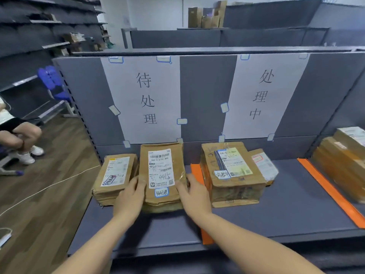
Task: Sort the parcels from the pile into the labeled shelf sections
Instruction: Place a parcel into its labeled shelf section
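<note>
Mid-sort: left hand point(131, 196) and right hand point(194, 194), fingers relaxed, flank a labelled parcel point(162, 175) on the shelf point(276, 220) under the 待处理 sign point(147, 99); five parcels shelved, pile unseen.

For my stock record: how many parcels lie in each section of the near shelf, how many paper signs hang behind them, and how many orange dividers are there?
Parcels under the left paper sign: 2, a small one and the one between both hands
Parcels under the right paper sign: 2
Paper signs: 2
Orange dividers: 2
Total: 8
</note>
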Demonstrator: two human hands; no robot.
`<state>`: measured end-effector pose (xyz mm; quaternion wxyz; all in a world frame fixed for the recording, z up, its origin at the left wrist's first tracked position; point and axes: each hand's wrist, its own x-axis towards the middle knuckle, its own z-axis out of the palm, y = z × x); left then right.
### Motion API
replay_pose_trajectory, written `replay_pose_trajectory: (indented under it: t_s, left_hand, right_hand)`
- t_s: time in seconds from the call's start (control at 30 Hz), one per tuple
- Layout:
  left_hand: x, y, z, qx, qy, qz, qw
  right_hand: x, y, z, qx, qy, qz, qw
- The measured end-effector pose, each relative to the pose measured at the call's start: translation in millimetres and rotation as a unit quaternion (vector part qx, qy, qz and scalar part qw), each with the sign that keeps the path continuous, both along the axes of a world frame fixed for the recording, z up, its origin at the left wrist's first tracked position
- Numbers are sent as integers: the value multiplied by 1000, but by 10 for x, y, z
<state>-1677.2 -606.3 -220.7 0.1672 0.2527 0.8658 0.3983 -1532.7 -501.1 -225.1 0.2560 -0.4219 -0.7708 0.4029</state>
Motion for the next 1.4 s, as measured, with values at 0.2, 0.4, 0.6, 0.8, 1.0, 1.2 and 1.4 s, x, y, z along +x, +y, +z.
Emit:
replay_pose_trajectory:
  t_s: [0.2, 0.4, 0.6, 0.8, 1.0, 1.2, 1.4]
  left_hand:
    - [-192, -83, -85, -4, -24, -35, 999]
    - [-304, -94, -165, 0, -28, -50, 998]
    - [-343, -53, -233, 12, 20, -30, 999]
    - [-408, 36, -279, 25, 26, -39, 999]
    - [-409, 52, -321, 8, 51, -35, 998]
    - [-370, 48, -285, 6, 53, -32, 998]
    - [-358, 32, -268, -16, 69, -27, 997]
  right_hand:
    - [-250, -69, -188, -19, -13, -4, 1000]
    - [-454, -72, -351, -25, -42, 0, 999]
    - [-557, -19, -383, -1, -72, -3, 997]
    - [-625, 37, -395, 1, -100, 7, 995]
    - [-619, 117, -409, -32, -103, 46, 993]
    - [-625, 171, -373, -85, -95, 60, 990]
    - [-642, 214, -224, -139, -109, 57, 983]
